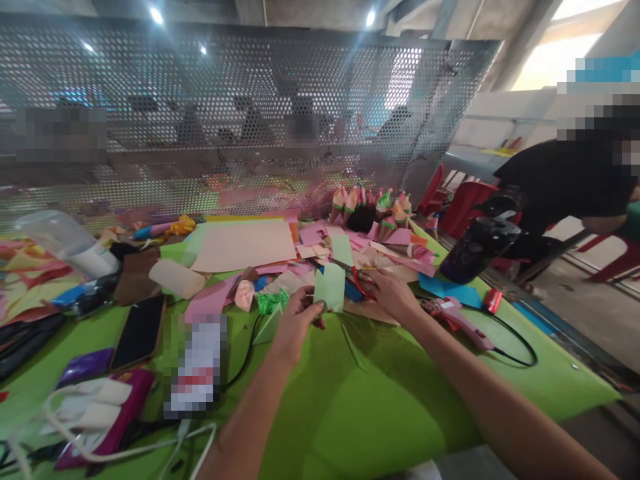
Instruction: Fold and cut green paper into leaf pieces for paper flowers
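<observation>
My left hand point(296, 321) pinches a small light-green paper piece point(330, 287) and holds it upright above the green table cover point(380, 400). My right hand point(393, 292) reaches past it and closes on red-handled scissors point(356, 279) lying among pink and cream paper scraps. A folded green paper bit point(271, 301) and a pink one point(244, 294) lie just left of my left hand.
A pink glue gun point(457, 319) with a black cord lies to the right. A black phone point(139, 331), purple items and white cables sit at the left. Paper cones point(373, 203) stand by the perforated metal screen point(250, 113). A person in black sits at far right.
</observation>
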`<move>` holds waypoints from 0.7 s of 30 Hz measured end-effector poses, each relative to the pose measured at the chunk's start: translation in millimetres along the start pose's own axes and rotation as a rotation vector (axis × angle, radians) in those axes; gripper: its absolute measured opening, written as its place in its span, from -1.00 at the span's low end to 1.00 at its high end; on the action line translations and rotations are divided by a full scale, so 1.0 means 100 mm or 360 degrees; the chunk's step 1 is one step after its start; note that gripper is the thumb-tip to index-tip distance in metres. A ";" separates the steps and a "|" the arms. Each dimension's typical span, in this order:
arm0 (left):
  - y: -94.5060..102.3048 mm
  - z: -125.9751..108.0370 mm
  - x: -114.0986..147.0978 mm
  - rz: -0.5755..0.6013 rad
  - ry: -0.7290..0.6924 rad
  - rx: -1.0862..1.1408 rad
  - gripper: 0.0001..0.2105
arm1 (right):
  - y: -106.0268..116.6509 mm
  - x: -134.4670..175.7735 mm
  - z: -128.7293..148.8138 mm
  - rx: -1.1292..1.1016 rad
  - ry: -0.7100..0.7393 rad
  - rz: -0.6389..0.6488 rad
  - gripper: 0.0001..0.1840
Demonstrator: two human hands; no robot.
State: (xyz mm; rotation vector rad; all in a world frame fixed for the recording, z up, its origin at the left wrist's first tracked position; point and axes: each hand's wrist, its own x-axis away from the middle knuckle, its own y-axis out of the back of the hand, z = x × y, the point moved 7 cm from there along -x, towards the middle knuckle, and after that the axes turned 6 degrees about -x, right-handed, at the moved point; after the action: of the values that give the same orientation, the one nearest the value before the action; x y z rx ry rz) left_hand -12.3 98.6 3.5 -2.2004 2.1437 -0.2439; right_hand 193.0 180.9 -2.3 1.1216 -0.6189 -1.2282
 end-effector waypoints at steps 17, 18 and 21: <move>-0.17 0.12 0.03 0.0177 -0.0148 -0.0445 -0.77 | 0.12 0.34 0.68 -0.1505 0.0121 0.0050 -0.66; -0.18 0.11 0.04 0.0201 -0.0136 -0.0429 -0.77 | 0.11 0.34 0.66 -0.1567 0.0098 0.0056 -0.68; -0.20 0.07 0.08 0.0238 -0.0054 -0.0351 -0.74 | 0.08 0.30 0.60 -0.1753 0.0029 0.0074 -0.67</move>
State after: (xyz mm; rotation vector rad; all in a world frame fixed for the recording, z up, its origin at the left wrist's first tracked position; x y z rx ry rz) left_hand 9.0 91.2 0.1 -2.1156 2.4056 0.0400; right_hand 152.4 132.0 21.8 0.1832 0.0961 -1.2413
